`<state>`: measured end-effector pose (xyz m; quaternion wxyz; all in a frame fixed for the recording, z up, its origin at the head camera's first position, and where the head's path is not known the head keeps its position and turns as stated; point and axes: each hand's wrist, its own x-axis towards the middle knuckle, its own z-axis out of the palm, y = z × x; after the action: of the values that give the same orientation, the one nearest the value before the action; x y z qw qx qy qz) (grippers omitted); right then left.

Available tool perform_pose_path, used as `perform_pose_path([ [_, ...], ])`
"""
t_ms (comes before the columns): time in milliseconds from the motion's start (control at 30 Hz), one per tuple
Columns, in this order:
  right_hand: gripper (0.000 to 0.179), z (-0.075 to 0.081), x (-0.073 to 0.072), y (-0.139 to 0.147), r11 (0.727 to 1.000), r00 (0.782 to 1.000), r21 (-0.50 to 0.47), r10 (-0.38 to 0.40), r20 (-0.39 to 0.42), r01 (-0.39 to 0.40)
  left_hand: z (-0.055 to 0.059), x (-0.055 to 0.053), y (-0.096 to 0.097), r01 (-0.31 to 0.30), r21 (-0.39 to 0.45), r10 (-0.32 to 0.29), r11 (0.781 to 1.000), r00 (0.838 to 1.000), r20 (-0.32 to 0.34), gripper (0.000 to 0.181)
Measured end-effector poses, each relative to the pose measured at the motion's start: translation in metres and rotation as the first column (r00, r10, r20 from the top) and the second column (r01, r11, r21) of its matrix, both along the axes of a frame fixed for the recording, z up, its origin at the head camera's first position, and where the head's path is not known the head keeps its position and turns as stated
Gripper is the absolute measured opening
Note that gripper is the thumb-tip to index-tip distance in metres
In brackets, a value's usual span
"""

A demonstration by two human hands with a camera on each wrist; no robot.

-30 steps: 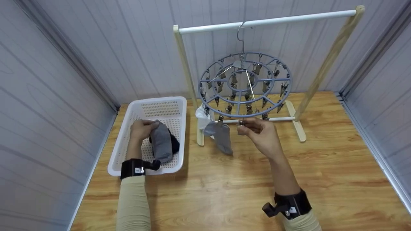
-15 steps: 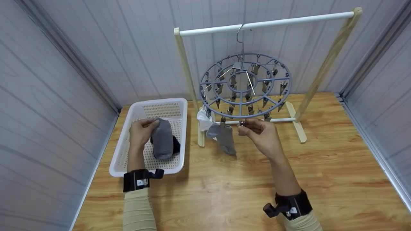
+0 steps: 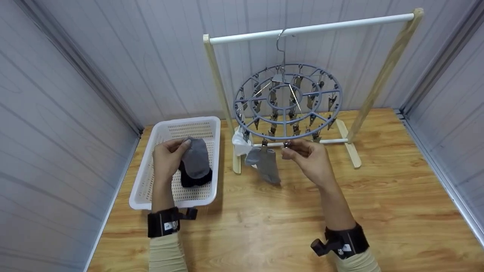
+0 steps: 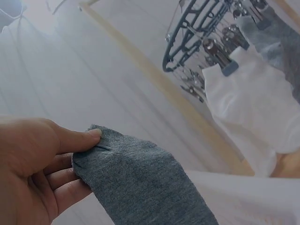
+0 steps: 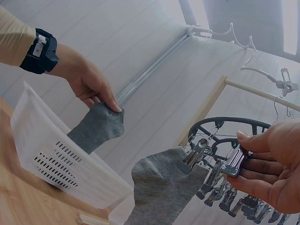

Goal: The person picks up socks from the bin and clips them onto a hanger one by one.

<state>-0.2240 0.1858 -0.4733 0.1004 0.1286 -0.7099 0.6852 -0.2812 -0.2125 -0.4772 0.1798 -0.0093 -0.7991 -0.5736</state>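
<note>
My left hand (image 3: 166, 158) pinches a grey sock (image 3: 197, 158) by its upper edge, and the sock hangs over the white basket (image 3: 217, 151). A black sock or cloth (image 3: 194, 180) lies in the basket beneath it. With thumb and fingers, my right hand (image 3: 310, 160) holds a metal clip (image 5: 236, 161) at the front rim of the round blue-grey clip hanger (image 3: 285, 136). Just left of that clip, another grey sock (image 5: 161, 187) hangs from its own clip. A white sock (image 4: 251, 105) hangs further left on the hanger.
A wooden stand with a white rail (image 3: 340, 25) carries the hanger by its hook. Several unused metal clips (image 5: 229, 199) dangle below the ring. Pale panel walls (image 3: 56, 113) enclose the wood-patterned surface (image 3: 264, 226) at the back and sides.
My left hand has raised the grey sock slightly and shifted it right, uncovering more of the black one. My right hand stays on its clip; the hanger has turned slightly.
</note>
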Motion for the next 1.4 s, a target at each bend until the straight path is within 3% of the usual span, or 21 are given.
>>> perform_pose_path([
  [233,0.028,0.001,0.0,0.002,1.0,1.0,0.024,-0.007,0.013,0.007,0.018,0.017,0.014,0.016,-0.023,-0.017,1.0,0.997,-0.069,0.015],
  [467,0.032,0.001,0.001,0.003,0.999,1.0,0.034,-0.028,0.005,0.028,0.029,0.032,0.033,0.02,-0.116,-0.036,0.993,0.99,-0.137,0.013],
  [767,0.029,0.002,0.002,0.005,1.0,1.0,0.004,-0.027,-0.007,0.027,0.039,0.05,0.055,0.093,-0.072,-0.108,0.993,0.962,-0.251,0.013],
  [967,0.026,0.002,0.003,0.004,1.0,0.999,-0.013,-0.027,-0.016,0.027,0.045,0.065,0.066,0.104,-0.065,-0.118,0.992,0.958,-0.263,0.015],
  [1133,0.024,0.003,0.004,0.003,0.999,0.999,-0.012,-0.03,-0.024,0.029,0.041,0.072,0.074,0.113,-0.053,-0.123,0.992,0.955,-0.271,0.014],
  [1400,0.028,0.002,0.006,0.004,1.0,1.0,-0.011,-0.023,-0.02,0.023,0.018,0.072,0.089,0.162,-0.009,-0.159,0.987,0.95,-0.271,0.015],
])
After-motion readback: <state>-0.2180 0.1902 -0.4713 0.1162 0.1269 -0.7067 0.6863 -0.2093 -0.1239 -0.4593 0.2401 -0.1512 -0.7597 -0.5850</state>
